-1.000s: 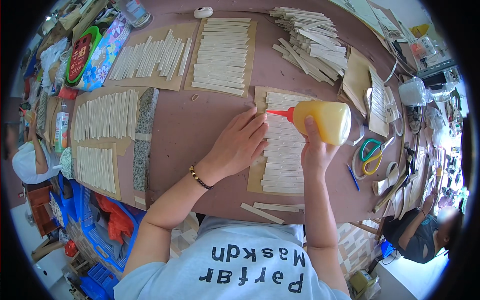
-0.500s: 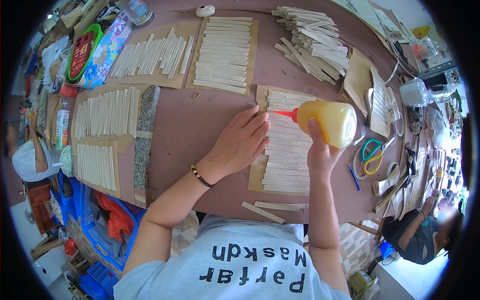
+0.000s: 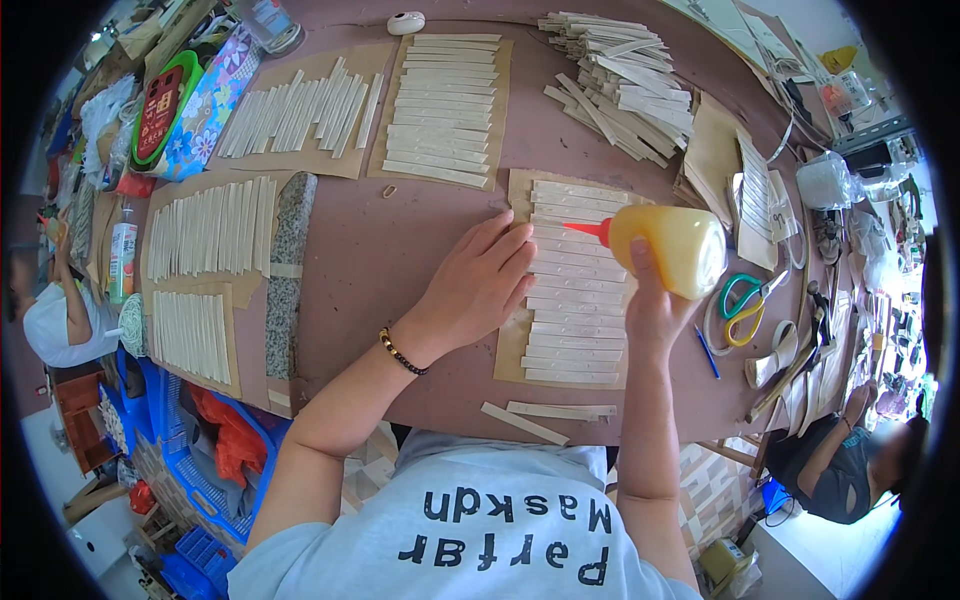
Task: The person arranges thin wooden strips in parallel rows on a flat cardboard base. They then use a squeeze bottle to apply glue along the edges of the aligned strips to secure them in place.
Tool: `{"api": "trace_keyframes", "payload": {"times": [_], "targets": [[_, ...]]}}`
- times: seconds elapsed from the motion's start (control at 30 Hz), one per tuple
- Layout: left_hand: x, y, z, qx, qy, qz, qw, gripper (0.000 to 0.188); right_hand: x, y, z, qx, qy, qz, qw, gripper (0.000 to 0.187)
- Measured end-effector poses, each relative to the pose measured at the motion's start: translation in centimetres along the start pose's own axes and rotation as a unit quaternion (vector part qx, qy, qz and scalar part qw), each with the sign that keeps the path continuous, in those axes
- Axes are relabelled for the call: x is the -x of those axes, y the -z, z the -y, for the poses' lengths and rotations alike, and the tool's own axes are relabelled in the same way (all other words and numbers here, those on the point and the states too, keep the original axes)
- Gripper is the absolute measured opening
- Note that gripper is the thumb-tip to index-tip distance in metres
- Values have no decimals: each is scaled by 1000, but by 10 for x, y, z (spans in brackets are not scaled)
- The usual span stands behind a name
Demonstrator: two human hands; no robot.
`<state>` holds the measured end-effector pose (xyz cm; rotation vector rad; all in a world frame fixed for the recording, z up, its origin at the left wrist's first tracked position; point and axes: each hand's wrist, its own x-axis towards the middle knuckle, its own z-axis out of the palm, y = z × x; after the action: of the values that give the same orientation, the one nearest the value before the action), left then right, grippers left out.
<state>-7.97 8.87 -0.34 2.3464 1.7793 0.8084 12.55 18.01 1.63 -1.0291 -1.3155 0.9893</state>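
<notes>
In my right hand [image 3: 655, 295] is a squeeze bottle of yellowish glue [image 3: 665, 245], tipped on its side. Its red nozzle [image 3: 588, 229] points left, over a row of pale flat strips [image 3: 575, 325]. These strips lie side by side on a brown cardboard sheet [image 3: 510, 350], and small glossy spots show on several of them. My left hand [image 3: 480, 280] rests flat at the left edge of that sheet, fingers stretched out and holding nothing. Two loose strips [image 3: 560, 410] lie at the table's near edge.
More cardboard sheets with strips [image 3: 440, 110] lie at the far side and left. A heap of loose strips [image 3: 640, 85] sits at the back. Scissors [image 3: 745, 310] and a blue pen [image 3: 707, 353] are at right. A blue basket [image 3: 190, 460] stands lower left. Two other people work nearby.
The bottle has moved slightly right with my right hand, its nozzle drawing away from my left fingertips. My left hand stays in place.
</notes>
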Motion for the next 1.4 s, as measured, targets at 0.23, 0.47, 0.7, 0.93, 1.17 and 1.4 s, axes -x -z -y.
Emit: {"api": "trace_keyframes", "payload": {"times": [0.23, 0.47, 0.7, 0.93, 1.17, 1.4], "targets": [[0, 0, 0, 7, 5, 9, 1000, 34, -9, 38, -11, 0, -7, -37, 999, 42], [-1, 2, -1, 6, 8, 14, 1000, 35, -14, 49, -12, -32, 4, -73, 997, 40], [-1, 1, -1, -2, 8, 16, 1000, 35, -13, 44, -10, -39, 5, -83, 996, 40], [-1, 0, -1, -1, 8, 11, 1000, 36, -8, 16, -7, -14, -9, -66, 998, 38], [0, -1, 0, 2, 4, 5, 1000, 36, 0, -10, -9, -22, 16, -16, 1000, 37], [2, -2, 1, 3, 2, 2, 1000, 35, -3, 11, -8, -9, -8, -44, 999, 39]]}}
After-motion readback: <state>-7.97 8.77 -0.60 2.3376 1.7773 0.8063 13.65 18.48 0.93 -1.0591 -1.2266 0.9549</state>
